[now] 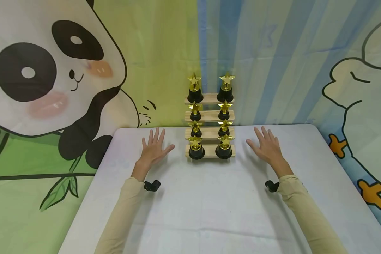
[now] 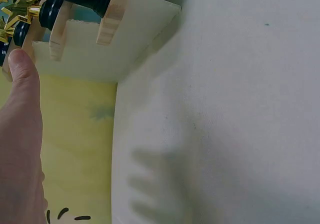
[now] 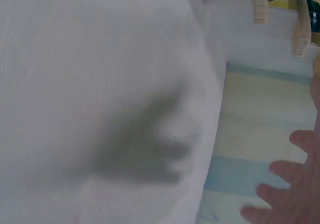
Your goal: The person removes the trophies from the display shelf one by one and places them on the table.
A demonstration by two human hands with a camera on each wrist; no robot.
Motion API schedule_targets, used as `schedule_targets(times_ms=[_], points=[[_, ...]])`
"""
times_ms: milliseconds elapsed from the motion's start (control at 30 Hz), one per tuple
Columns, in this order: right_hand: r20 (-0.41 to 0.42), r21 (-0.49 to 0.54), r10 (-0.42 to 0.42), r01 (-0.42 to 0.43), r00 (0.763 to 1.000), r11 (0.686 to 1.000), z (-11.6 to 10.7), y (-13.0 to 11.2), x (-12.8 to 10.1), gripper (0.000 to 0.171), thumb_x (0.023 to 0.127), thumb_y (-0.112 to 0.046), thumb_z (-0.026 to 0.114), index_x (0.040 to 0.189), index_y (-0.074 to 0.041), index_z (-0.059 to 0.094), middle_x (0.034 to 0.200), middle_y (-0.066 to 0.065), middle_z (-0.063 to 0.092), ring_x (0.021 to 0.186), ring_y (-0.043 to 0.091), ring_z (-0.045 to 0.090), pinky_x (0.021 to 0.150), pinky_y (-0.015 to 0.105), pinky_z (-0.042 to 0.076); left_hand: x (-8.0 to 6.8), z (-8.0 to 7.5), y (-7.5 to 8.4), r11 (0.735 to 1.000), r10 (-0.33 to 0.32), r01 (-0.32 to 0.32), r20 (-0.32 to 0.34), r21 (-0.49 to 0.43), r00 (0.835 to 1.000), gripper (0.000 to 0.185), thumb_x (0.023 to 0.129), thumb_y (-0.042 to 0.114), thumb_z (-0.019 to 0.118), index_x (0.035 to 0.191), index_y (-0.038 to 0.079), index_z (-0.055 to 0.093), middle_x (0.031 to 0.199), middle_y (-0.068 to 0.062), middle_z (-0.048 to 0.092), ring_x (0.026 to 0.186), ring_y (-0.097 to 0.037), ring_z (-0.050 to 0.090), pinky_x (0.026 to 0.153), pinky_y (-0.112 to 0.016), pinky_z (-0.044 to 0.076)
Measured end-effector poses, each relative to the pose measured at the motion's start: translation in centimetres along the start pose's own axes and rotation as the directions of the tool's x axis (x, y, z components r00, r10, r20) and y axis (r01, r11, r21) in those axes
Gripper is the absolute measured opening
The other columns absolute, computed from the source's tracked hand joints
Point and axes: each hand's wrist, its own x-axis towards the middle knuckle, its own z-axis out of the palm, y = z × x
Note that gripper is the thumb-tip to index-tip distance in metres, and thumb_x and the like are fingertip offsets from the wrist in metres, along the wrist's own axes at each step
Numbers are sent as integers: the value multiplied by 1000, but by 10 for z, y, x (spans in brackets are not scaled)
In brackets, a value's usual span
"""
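A tiered wooden rack stands at the back middle of the table, with two gold star trophies on black bases on each tier. The front tier bears a left trophy and a right trophy. My left hand is left of the rack, fingers spread and holding nothing. On the other side, my right hand also has straight, spread fingers and nothing in it. Both hands cast shadows on the tabletop and stay apart from the rack. In the left wrist view the thumb overlaps the lower tiers' ends.
A white-covered table lies under both arms, its far edge close to a printed backdrop with a panda on the left. Black wrist cameras, one on the left and one on the right, sit at the cuffs.
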Motion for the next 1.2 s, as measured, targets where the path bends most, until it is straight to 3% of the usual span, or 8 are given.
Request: schedule_targets(times_ms=[67,200,400,567,733,933,1100,1200], points=[[41,131,-12,7,999,991,1,0,2,76,101,-56,31,155,-5,14,159,28,14,145,51,14,116,67,14,0,-1,0,1000,3,-3,-6,-16,1000,92,90,75,34,158,21,1,165,-7,-9,152,-36,-9,115,-70,-3],[101,359,-35,-4,994,933,4,1,2,69,105,-48,28,154,-2,16,157,28,22,141,50,26,114,64,25,-1,-1,0,999,14,-15,-21,-43,1000,89,92,69,39,158,20,3,165,-7,-7,152,-36,-8,116,-70,-2],[181,505,-59,-41,982,862,8,1,2,68,104,-52,25,153,-5,20,154,27,30,136,47,39,109,61,37,0,-4,4,994,38,-43,-49,-102,998,87,95,67,37,157,20,0,165,-9,-1,152,-37,-1,118,-67,5],[260,605,-156,-35,953,796,13,-1,0,58,106,-35,38,152,-3,24,151,27,35,133,45,44,106,58,41,0,-9,10,972,73,-98,-118,-215,990,88,93,71,35,157,22,1,164,-11,11,151,-36,13,118,-62,18],[308,641,-225,-27,924,767,21,-4,-2,62,101,-29,53,152,-7,26,152,23,36,133,45,43,104,58,43,-2,-15,18,912,72,-157,-228,-379,971,74,98,61,37,156,20,16,158,-11,30,145,-33,31,114,-60,31],[352,672,-309,-9,883,740,29,-9,-3,77,96,-24,62,155,-8,14,154,25,28,134,48,42,108,63,37,-4,-25,29,812,130,-308,-360,-496,924,56,104,46,36,148,11,36,145,-12,48,133,-28,45,107,-49,43],[367,674,-314,-18,876,739,34,-14,-3,83,93,-28,66,156,-14,13,155,26,24,134,48,41,106,63,38,-8,-34,45,723,198,-422,-421,-547,885,61,103,52,32,143,7,43,138,-12,54,129,-27,49,104,-50,43],[376,670,-305,-30,875,742,37,-16,-3,83,92,-29,67,156,-18,15,156,26,23,135,48,40,107,62,39,-10,-38,56,687,241,-460,-420,-563,875,60,103,53,32,140,8,46,135,-13,56,127,-26,51,104,-51,43]])
